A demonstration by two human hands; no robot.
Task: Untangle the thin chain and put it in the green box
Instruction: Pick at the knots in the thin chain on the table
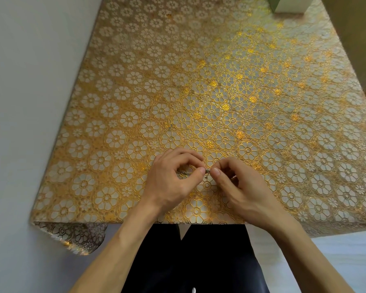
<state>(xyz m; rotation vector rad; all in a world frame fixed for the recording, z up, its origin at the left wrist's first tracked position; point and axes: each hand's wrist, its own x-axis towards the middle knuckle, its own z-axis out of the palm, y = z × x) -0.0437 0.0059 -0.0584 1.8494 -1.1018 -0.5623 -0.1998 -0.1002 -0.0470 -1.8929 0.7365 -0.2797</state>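
Observation:
A thin silver chain (pixel 207 171) is held just above the table near its front edge, a small knot of it showing between my two thumbs. My left hand (pixel 173 180) pinches the chain between thumb and forefinger, and a short length of it shows inside the curl of the fingers. My right hand (pixel 235 182) pinches the other side of the knot with thumb and fingertips. Most of the chain is hidden by my fingers. The green box (pixel 287 4) stands at the far right corner of the table, cut off by the top of the view.
The table is covered with a gold floral tablecloth (pixel 199 92), whose corner hangs down at the front left (pixel 72 235). A pale wall runs along the left side. A brown surface (pixel 359 39) borders the table on the right.

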